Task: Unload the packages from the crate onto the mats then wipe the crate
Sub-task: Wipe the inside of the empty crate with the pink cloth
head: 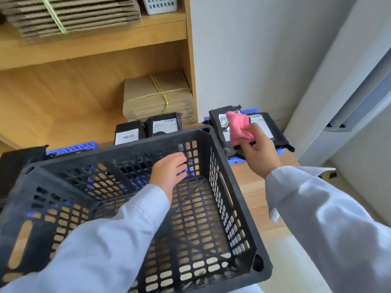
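A black slotted plastic crate fills the lower middle, with nothing inside it. My left hand reaches into the crate with fingers spread, against its far wall. My right hand is raised to the right of the crate and grips a pink cloth. Black packages with white labels lie on blue mats: two behind the crate, and two at the right on a blue mat. Another blue mat shows at the back left.
A wooden shelf unit stands behind, holding tied bundles of flat cardboard and a white basket. A white wall and a grey door frame are at the right. A dark object sits at the left edge.
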`<state>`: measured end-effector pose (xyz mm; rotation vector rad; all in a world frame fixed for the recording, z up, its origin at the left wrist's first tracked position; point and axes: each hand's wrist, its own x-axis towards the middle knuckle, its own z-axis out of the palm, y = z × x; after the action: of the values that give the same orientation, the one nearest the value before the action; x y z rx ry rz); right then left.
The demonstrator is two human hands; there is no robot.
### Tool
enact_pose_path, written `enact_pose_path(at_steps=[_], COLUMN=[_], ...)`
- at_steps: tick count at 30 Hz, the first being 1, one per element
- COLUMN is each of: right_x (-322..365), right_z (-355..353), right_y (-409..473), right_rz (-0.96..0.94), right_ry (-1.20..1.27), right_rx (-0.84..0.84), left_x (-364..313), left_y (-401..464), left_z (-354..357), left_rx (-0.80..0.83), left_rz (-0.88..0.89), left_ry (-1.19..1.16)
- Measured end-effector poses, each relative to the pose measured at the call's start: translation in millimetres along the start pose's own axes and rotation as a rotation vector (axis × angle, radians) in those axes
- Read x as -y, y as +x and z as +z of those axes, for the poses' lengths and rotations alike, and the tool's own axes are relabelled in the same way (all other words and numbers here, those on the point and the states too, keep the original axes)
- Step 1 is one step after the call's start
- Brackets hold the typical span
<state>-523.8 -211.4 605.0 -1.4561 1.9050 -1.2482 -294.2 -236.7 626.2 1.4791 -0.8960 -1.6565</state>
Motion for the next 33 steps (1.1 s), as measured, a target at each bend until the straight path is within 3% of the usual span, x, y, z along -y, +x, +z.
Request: enact_pose_path(at_steps=[4, 7, 9, 12, 15, 18, 20, 22, 26, 29, 33], right_x=[53, 53, 50, 59, 71, 83, 87, 85, 69, 66, 67], right_z=[19, 50, 67, 74, 78, 84, 88, 90, 97, 102, 110], right_y=[33, 44, 44, 44, 48, 49, 52, 52, 42, 43, 43], right_rz=[-0.454, -0.637, -0.694, -0.573, -0.369, -0.013, 0.172, 0.302, 0.378, 0.332, 0.283], right_ry=[-0.235, -0.512, -0.706, -0.627, -0.364, 0.044, 0.122, 0.047, -0.460, -0.495, -0.606], right_rx=[0.002, 0.221, 0.360, 0.376, 0.316, 0.042, -0.150, -0.198, 0.002, -0.018, -0.060], left_x=[-23, -44, -54, -62, -64, -66, -66, -68, -78, -81, -71], left_y=[8, 12, 16, 31, 47, 64, 79, 85, 83, 88, 101], left_z=[-23, -31, -36, -35, -17, 7, 23, 34, 46, 45, 34], left_rx=[-0.226, -0.359, -0.332, -0.187, 0.087, 0.200, 0.176, 0.209, 0.326, 0.248, 0.230], left_rz=[0.293, 0.538, 0.663, 0.753, 0.724, 0.713, 0.741, 0.729, 0.514, 0.587, 0.756], left_ry=[-0.048, 0.010, 0.167, 0.644, 1.212, 1.367, 1.404, 1.447, 1.544, 1.694, 1.712])
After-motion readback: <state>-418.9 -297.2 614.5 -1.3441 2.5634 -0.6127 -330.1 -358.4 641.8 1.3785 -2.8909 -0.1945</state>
